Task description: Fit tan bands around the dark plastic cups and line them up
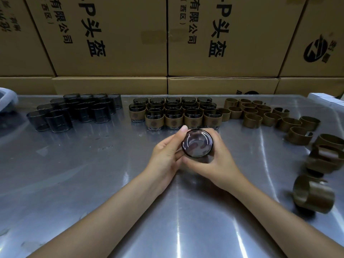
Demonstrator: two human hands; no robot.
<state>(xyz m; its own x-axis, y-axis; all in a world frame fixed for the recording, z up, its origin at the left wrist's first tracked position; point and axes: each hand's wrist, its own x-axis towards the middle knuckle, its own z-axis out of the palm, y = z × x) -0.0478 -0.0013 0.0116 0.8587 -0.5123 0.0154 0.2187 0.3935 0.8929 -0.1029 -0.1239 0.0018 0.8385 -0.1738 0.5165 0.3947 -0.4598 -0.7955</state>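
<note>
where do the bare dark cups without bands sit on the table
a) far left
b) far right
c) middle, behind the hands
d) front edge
a: the bare dark cups cluster at far left, the banded cups fill the middle, and the loose tan bands spread to the right.

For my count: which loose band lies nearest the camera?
The band at the far right, alone on the table; the other loose bands lie farther back.

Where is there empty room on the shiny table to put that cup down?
The shiny metal table is bare in front of the bare dark plastic cups at far left, and near both forearms. The left hand and right hand grip one dark cup. It is crowded along the banded cups and loose tan bands, which curve down the right edge.
</note>
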